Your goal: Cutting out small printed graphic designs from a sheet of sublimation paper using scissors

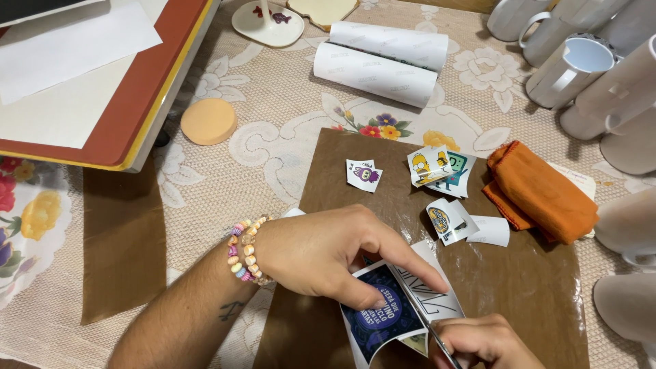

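— What's the left hand (321, 253) doing?
— Pinching a printed sheet (393, 311) flat on the brown mat (533, 287).
— And the right hand (482, 342)?
— Fist closed round scissors (427, 324), blade on that sheet.

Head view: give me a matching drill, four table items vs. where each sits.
1. orange cloth
2. round sponge
3. white mugs
4. film rolls

A. top right corner
B. on the lace, beside the red-edged press
C. right edge of the brown sheet
D. top centre, above the brown sheet

Pairs: 1-C, 2-B, 3-A, 4-D
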